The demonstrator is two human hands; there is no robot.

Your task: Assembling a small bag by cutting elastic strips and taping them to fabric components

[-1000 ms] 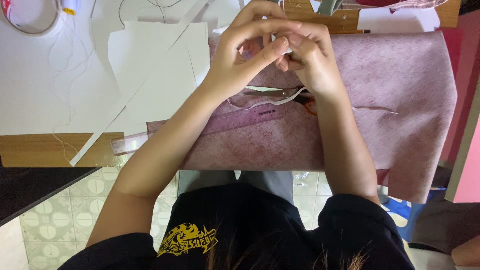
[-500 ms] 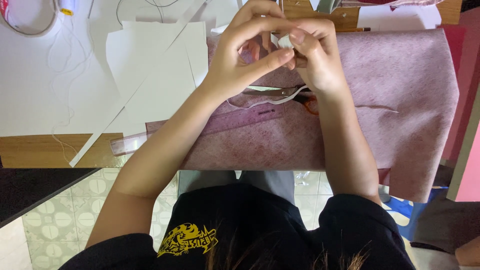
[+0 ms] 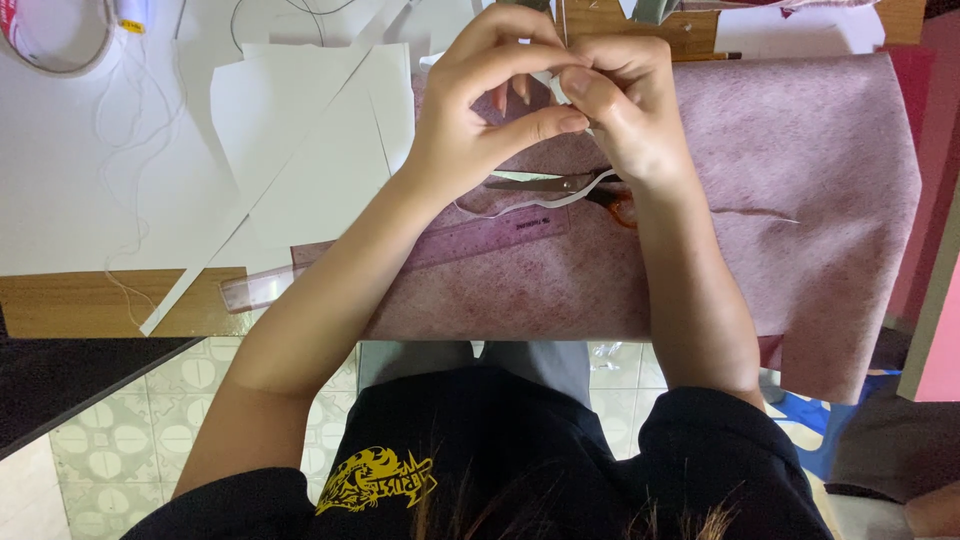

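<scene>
Both hands are raised over the middle of the bench, close together, w/ a narrow white strip of paper or tape (image 3: pixel 545 200) pinched between them. The left hand (image 3: pixel 475 110) has thumb and forefinger closed on the strip's upper end, other fingers curled over; the right hand (image 3: pixel 625 110) is clamped on the same bit from the other side, fingertips nearly touching the left's, prob. so each hand can steady or work the small end against the other. The rest of the strip hangs down and trails left across the mauve felt-like fabric sheet (image 3: pixel 800 150), which covers the right part of the bench and drapes over its near edge. Just under the hands lie scissors with orange handles (image 3: pixel 570 185), blades pointing left, on the fabric, within easy reach. Below those, a long clear plastic ruler (image 3: pixel 420 250) lies at a slant, partly on the fabric, its left end running onto the wooden bench (image 3: pixel 60 300). To the left, well apart from the hands, are white paper sheets and cut offcuts (image 3: pixel 290 130), loose white thread (image 3: pixel 120 120), and a roll of tape (image 3: pixel 50 40) at the top-left corner. Pink boards (image 3: pixel 935 240) stand at the right edge. Whether the strip is sticky can't be told.
</scene>
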